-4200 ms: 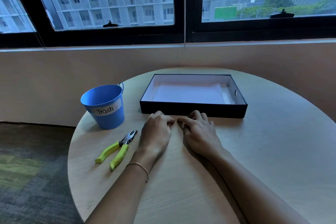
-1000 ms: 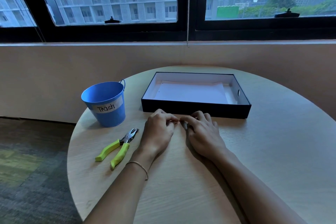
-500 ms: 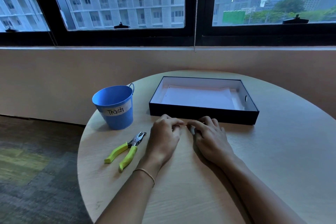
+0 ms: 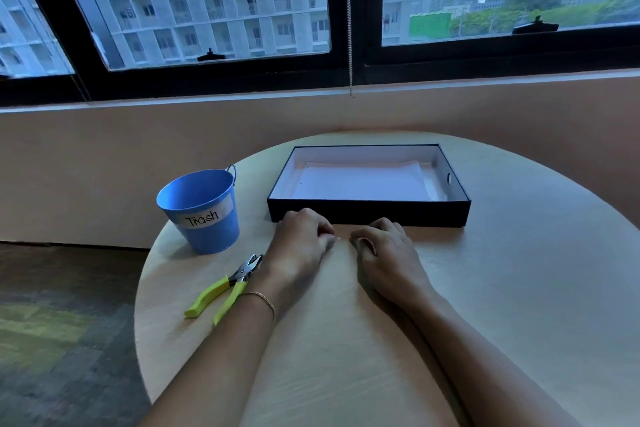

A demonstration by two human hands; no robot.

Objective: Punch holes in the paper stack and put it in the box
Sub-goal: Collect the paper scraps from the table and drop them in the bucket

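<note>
1. Paper stack (image 4: pixel 360 182): it lies flat inside the box (image 4: pixel 367 217), with small holes visible along its left edge. I judge the task nearly done.
2. Left hand (image 4: pixel 301 241): knuckles up on the table (image 4: pixel 519 288), fingers curled, tips down just before the box's near wall. I cannot tell whether they pinch anything.
3. Right hand (image 4: pixel 386 253): same posture, fingers curled under, near the left hand but apart from it. Anything it holds is hidden.
4. White speck (image 4: pixel 338 238): 1 tiny fleck on the wood between my 2 hands, probably a punched scrap, though it is too small to be sure.
5. Risk: the fleck looks light, so a quick sweep of my fingers could flick it under the box wall or off the table.
6. Risk: pushing my knuckles forward would shove the box toward the far rim.
7. Risk: the hole punch (image 4: pixel 228 288) lies just beside my left forearm and near the table's left edge. Swinging toward the trash bucket (image 4: pixel 204 218) could knock it off.
8. Room: bare wood shows to the right of my right arm. The left side is crowded by the punch and bucket.
</note>
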